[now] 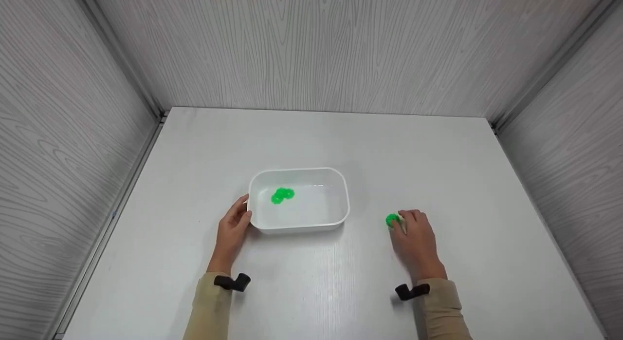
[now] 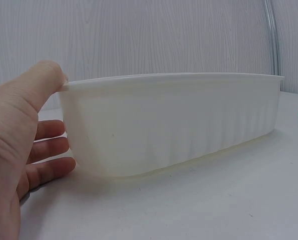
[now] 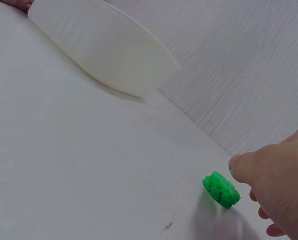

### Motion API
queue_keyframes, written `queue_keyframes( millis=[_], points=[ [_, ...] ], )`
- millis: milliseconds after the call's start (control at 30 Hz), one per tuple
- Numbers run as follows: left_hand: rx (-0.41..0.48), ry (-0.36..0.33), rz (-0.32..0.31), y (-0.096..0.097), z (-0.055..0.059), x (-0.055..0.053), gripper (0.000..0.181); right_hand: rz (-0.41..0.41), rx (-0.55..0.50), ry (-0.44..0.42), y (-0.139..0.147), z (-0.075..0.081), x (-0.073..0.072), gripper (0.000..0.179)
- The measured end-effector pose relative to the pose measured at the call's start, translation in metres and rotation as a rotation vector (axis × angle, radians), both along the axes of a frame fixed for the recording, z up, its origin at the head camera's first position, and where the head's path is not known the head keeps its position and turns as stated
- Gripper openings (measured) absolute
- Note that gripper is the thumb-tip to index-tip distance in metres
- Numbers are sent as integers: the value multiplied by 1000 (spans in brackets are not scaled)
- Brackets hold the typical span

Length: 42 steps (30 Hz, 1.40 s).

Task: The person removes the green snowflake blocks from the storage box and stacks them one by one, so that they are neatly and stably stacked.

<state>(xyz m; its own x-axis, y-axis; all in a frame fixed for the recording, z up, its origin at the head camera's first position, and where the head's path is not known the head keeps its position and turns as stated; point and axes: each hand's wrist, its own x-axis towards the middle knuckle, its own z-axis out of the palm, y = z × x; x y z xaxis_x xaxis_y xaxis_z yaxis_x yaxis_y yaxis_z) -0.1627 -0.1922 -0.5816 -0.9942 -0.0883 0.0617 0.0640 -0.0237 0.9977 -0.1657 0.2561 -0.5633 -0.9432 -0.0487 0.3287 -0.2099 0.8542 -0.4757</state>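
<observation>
A white plastic tub stands on the table, with a small cluster of green textured discs lying in its left part. My left hand holds the tub's left end; in the left wrist view the thumb is at the rim corner and the fingers rest against the outer wall. Right of the tub, another green disc with a bumpy edge lies flat on the table. My right hand is close over it, thumb and fingers loosely bent, with the thumb tip just above the disc's edge in the right wrist view.
The white table is bounded by a wood-grain panel behind and similar panels on both sides. Black straps with camera mounts sit on both wrists, over beige sleeves.
</observation>
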Motion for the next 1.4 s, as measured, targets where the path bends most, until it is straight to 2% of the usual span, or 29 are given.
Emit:
queue_keyframes(
  millis=[133,267,467,967,1200,1300,1400],
  points=[
    [-37,8,18,1,-3,0,44,89,47,200,-3,3,-4,26],
    [-43,3,29,3,-3,0,44,131,43,292,-7,5,-8,25],
    [-29,-8,29,3,-3,0,43,157,45,300,-17,12,-12,24],
    [-21,-3,16,1,-4,2,47,294,60,360,-64,30,-26,23],
    [8,-8,10,-1,-2,1,45,366,81,346,-85,37,-30,23],
    [8,-6,-11,-1,2,1,46,385,92,337,-93,41,-31,23],
    [-5,-7,-19,1,13,5,47,406,111,338,-103,46,-33,23]
  ],
)
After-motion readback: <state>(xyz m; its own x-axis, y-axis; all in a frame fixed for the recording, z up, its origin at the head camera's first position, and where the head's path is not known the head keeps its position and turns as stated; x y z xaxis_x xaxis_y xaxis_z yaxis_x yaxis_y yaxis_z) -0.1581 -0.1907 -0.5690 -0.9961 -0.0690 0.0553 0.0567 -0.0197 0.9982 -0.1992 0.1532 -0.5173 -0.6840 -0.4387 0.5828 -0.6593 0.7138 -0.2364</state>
